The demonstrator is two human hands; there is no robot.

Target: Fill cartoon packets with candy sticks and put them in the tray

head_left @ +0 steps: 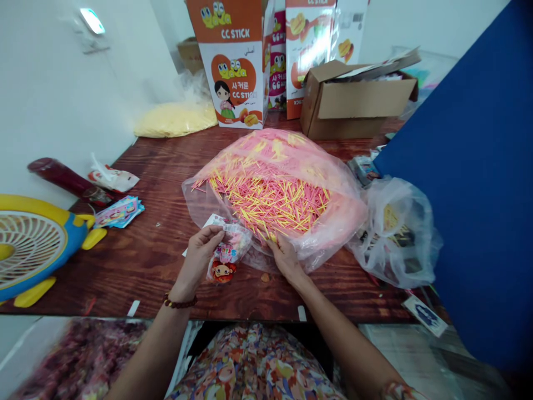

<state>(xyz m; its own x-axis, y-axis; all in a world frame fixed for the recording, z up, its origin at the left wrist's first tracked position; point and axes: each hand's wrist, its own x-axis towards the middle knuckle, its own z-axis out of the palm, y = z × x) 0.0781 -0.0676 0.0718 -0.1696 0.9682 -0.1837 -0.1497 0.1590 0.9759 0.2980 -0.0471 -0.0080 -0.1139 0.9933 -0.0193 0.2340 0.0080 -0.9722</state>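
My left hand pinches the top edge of a small printed plastic packet, which has pink lettering and a red-haired cartoon face near its bottom. Under it lies a white card or packet, partly covered. In front of me a large clear plastic bag lies open, filled with thin pink and yellow candy sticks. My right hand is at the bag's near edge, its fingers closed around a few sticks; the fingertips are partly hidden among them.
At the left are a yellow-blue fan, several flat packets, a dark red bottle-like cylinder and a wipes pack. Cartons and an open cardboard box stand behind. A knotted plastic bag sits right, beside a blue panel.
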